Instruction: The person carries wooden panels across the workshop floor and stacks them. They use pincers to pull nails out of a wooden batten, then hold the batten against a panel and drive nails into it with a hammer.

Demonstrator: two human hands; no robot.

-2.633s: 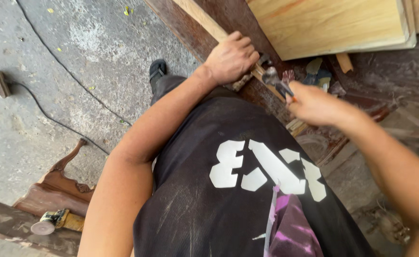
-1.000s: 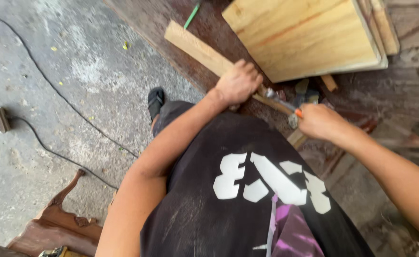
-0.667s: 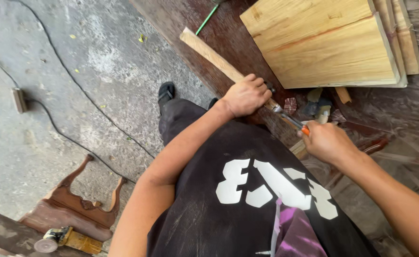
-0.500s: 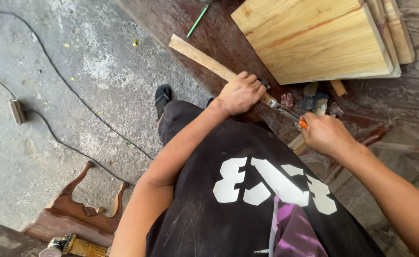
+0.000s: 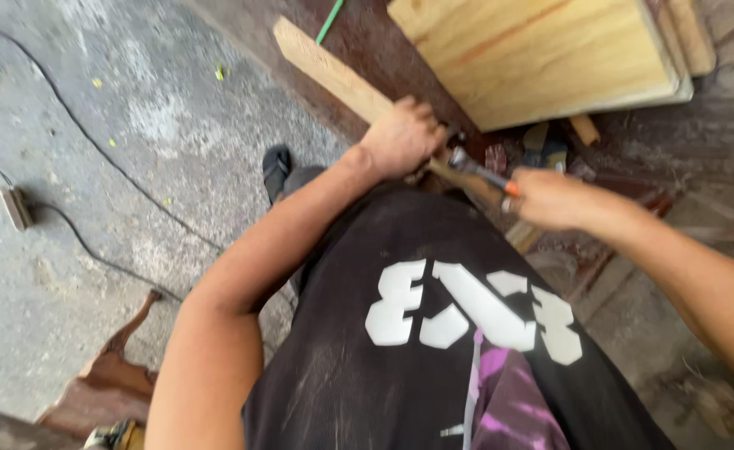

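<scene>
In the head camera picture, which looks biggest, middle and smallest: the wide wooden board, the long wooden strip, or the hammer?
1. Wide wooden board
2. Long wooden strip
3. Hammer, partly hidden in the right hand

The left hand covers part of the strip.

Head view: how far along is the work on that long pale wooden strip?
Done: nothing finished shows. In hand: the left hand grips the long pale wooden strip against the dark workbench, while the right hand holds an orange-handled metal tool with its tip at the strip beside the left hand. Left: cannot tell; the contact spot is hidden.
</scene>
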